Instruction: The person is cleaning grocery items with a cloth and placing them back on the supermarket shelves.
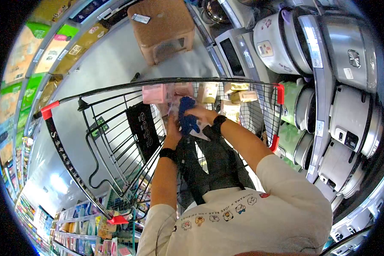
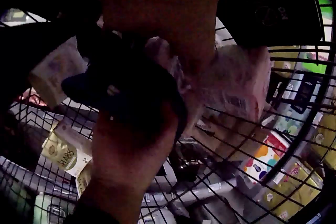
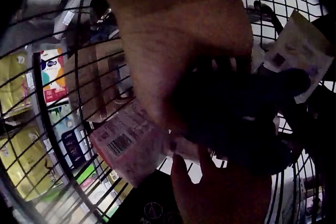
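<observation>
Over the cart, both hands hold a dark blue, soft-looking item (image 1: 187, 116) with rounded, limb-like ends. My right hand (image 1: 204, 114) grips its right side, and in the left wrist view the same item (image 2: 126, 90) is a dark shape over the fingers. From the left, my left hand (image 1: 173, 129) holds it near its lower edge; in the right wrist view that hand (image 3: 226, 192) comes up from below, partly hidden by the item. Close beyond the left fingers is a pink package (image 1: 156, 94) in clear wrap, with a barcode on one side in the right wrist view.
A black wire cart (image 1: 166, 80) with red corners surrounds the hands. Farther off in it are a yellow-and-white pack (image 1: 231, 110) and small cartons (image 1: 248, 96). Rice cookers (image 1: 350, 119) line shelves at right; a brown stool (image 1: 160, 27) stands ahead; packaged goods (image 1: 51, 55) fill the left shelves.
</observation>
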